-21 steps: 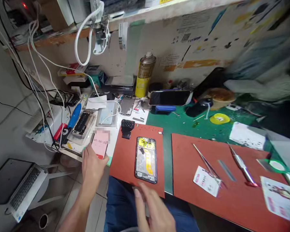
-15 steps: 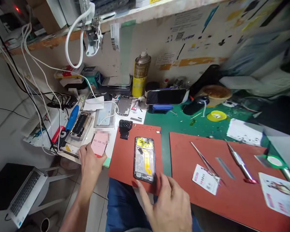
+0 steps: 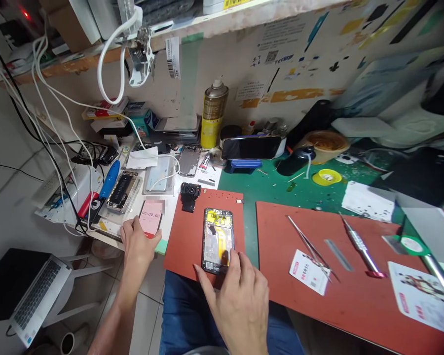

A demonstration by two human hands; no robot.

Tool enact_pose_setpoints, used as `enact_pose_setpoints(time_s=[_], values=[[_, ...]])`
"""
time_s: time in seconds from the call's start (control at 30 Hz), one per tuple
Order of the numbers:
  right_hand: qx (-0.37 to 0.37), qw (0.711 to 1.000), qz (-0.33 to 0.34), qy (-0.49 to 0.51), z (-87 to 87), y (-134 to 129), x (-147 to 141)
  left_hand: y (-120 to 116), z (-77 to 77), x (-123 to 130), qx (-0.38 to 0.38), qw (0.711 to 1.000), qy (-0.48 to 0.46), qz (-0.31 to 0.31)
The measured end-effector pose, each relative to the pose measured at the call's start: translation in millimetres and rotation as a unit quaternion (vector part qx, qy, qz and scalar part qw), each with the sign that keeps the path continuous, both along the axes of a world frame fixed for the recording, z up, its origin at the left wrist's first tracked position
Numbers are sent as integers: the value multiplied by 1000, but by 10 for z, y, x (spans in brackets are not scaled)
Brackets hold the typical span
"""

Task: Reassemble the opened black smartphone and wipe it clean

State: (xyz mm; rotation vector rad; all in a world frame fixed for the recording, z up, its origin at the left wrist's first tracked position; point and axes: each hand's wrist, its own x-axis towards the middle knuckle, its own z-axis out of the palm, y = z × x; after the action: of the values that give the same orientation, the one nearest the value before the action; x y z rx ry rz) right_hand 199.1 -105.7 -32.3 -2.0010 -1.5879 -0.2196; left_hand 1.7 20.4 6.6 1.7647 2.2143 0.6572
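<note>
My left hand [image 3: 138, 249] grips a phone [image 3: 150, 219] with a pink screen by its lower edges, fingers on the left side and thumb at the lower right. The screen reads 00:00:00. On the left red mat lies an opened phone [image 3: 217, 241], its inner board, yellow film and yellow flex strip showing. My right hand [image 3: 240, 301] is spread around the lower end of this opened phone. Its fingertips meet the right edge, and the thumb is just off the lower left corner. A black part with a strap-like tail [image 3: 190, 196] rests at the mat's upper left corner.
The right red mat [image 3: 274, 231] carries tweezers [image 3: 307, 244], a metal strip [image 3: 339, 255], a pen-like screwdriver [image 3: 360, 245] and printed cards [image 3: 310, 271]. Behind stand a spray can [image 3: 213, 113] and a propped phone [image 3: 250, 148]. White cables [image 3: 64, 113] hang at left.
My right hand has moved left and up to the lower end of the opened phone. My left hand stays at the pink-screened phone. The whole view has shifted slightly.
</note>
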Motion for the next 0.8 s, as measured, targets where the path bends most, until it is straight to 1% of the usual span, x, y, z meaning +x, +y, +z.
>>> enact_pose_setpoints(time_s=[0.07, 0.13, 0.2, 0.23, 0.27, 0.3, 0.37, 0.4, 0.43, 0.47, 0.53, 0.57, 0.6, 0.63, 0.67, 0.7, 0.73, 0.77, 0.8], values=[[4, 1000, 5, 9, -19, 33, -26, -106, 96, 15, 16, 998, -62, -2], [11, 999, 17, 32, -22, 53, -23, -267, 183, 66, 16, 989, -146, -17], [12, 996, 15, 82, -1, 51, 27, -445, 220, 175, -24, 966, -252, -48], [4, 992, 3, 124, 18, 39, 68, -524, 214, 257, -62, 946, -309, -68], [-8, 984, -16, 179, 41, 21, 116, -591, 193, 355, -99, 921, -367, -85], [-24, 969, -36, 244, 65, -5, 163, -642, 161, 468, -132, 892, -423, -94], [-55, 920, -60, 383, 110, -74, 229, -692, 88, 710, -183, 826, -524, -98], [-64, 894, -56, 440, 127, -116, 238, -695, 59, 826, -207, 790, -568, -96], [-67, 876, -44, 476, 140, -160, 229, -688, 39, 931, -228, 755, -608, -95], [-62, 869, -29, 489, 149, -206, 204, -677, 32, 1018, -247, 722, -640, -93], [-33, 883, -9, 468, 166, -294, 134, -653, 57, 1128, -277, 667, -685, -91], [-18, 891, -8, 454, 177, -333, 105, -646, 84, 1151, -289, 643, -703, -91], [-6, 891, -13, 453, 191, -368, 88, -643, 117, 1157, -299, 617, -722, -91], [1, 883, -23, 469, 210, -398, 88, -644, 152, 1151, -308, 590, -741, -93], [-4, 864, -30, 502, 233, -423, 106, -646, 185, 1136, -317, 553, -765, -93], [-21, 836, -31, 548, 259, -443, 137, -651, 215, 1119, -324, 520, -784, -95], [-45, 801, -22, 596, 286, -459, 176, -657, 241, 1103, -329, 500, -795, -100], [-69, 764, -5, 641, 311, -470, 218, -665, 262, 1092, -335, 490, -798, -106], [-88, 728, 17, 680, 333, -478, 255, -676, 280, 1085, -338, 492, -794, -115]])
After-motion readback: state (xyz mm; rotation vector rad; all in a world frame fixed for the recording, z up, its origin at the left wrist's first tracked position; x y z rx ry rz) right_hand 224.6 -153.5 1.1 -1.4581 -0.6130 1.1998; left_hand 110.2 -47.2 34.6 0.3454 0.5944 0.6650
